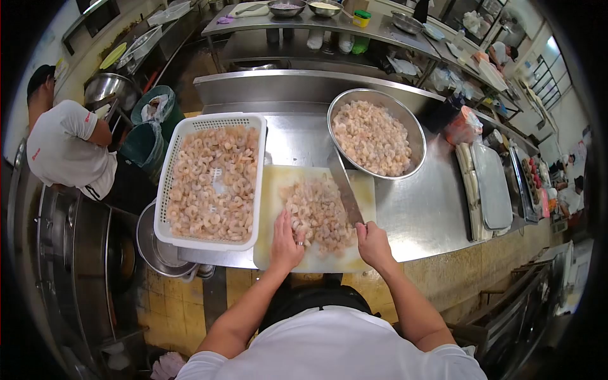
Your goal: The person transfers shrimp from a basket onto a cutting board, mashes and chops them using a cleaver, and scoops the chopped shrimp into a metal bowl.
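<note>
A pile of cut shrimp (320, 212) lies on a pale cutting board (272, 183) in front of me. My right hand (375, 246) is closed around the handle of a wide-bladed knife (345, 190), whose blade runs up along the pile's right side. Against the left edge of the pile rests my left hand (287, 242), fingers stretched out and a ring on one of them. Left of the board stands a white perforated basket (261, 171) of peeled shrimp (209, 183). A metal bowl (418, 158) heaped with shrimp pieces (372, 138) sits beyond the board's upper right.
The steel counter (437, 209) carries a lidded tray (491, 187) and plastic bags (465, 126) on the right. Green bins (144, 149) and a person in a white shirt (69, 142) are at left. A metal pot (149, 244) sits below the basket. Behind runs a steel shelf (253, 28).
</note>
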{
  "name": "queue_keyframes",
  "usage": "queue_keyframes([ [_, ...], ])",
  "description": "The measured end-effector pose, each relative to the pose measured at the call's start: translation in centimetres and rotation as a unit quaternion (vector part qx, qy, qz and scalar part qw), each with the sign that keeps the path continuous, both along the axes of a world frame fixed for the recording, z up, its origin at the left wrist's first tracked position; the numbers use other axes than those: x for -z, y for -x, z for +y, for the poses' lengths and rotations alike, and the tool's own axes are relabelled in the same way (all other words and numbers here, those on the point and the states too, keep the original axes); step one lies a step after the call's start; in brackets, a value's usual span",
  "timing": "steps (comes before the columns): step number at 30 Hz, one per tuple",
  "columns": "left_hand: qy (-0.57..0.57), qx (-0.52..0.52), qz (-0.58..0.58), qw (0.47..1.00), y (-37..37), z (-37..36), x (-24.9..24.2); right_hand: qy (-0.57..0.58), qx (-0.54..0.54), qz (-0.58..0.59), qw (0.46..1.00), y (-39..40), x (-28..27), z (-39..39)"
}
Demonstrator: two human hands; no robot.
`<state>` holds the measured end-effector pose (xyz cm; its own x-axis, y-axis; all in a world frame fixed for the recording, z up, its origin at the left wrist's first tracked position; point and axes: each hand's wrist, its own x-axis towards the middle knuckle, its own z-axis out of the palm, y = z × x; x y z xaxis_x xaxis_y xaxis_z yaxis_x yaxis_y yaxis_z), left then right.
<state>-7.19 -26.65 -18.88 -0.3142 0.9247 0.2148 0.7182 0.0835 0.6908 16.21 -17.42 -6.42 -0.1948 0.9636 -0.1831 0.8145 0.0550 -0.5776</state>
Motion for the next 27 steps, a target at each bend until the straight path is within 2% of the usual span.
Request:
queue_keyframes([
  [2, -0.007, -0.003, -0.01, 1.0, 0.1, 0.2, -0.3, -0.008, 0.006, 0.028, 1.0, 0.4, -2.6, 0.2],
  [4, -0.011, -0.004, -0.017, 1.0, 0.0, 0.1, -0.3, -0.032, -0.008, 0.034, 0.999, 0.8, -1.7, 0.4],
  [8, -0.004, -0.007, -0.007, 1.0, -0.1, 0.1, -0.5, -0.026, -0.055, 0.006, 0.998, -0.1, 5.2, -0.1],
  [13, -0.01, -0.012, 0.002, 1.0, 0.0, 0.1, -0.4, 0.001, -0.037, 0.029, 0.999, 1.0, -1.7, 0.6],
  [15, -0.003, -0.013, -0.002, 1.0, 0.0, 0.1, -0.7, -0.013, -0.047, 0.044, 0.998, 2.1, -2.5, 0.8],
  [17, 0.0, -0.013, -0.003, 1.0, 0.1, 0.0, -0.8, -0.041, -0.066, 0.056, 0.995, 3.0, -1.5, 1.0],
  [20, -0.012, -0.011, -0.003, 1.0, 0.1, 0.2, -0.8, -0.035, -0.095, 0.014, 0.995, 2.4, 4.5, 0.5],
  [25, -0.038, -0.013, -0.008, 0.999, 0.2, 0.1, -0.4, 0.0, -0.079, 0.026, 0.997, 2.8, -1.9, 0.3],
  [27, -0.025, -0.015, -0.015, 0.999, 0.2, 0.1, -0.8, -0.01, -0.08, 0.022, 0.996, 3.3, -2.4, 0.6],
])
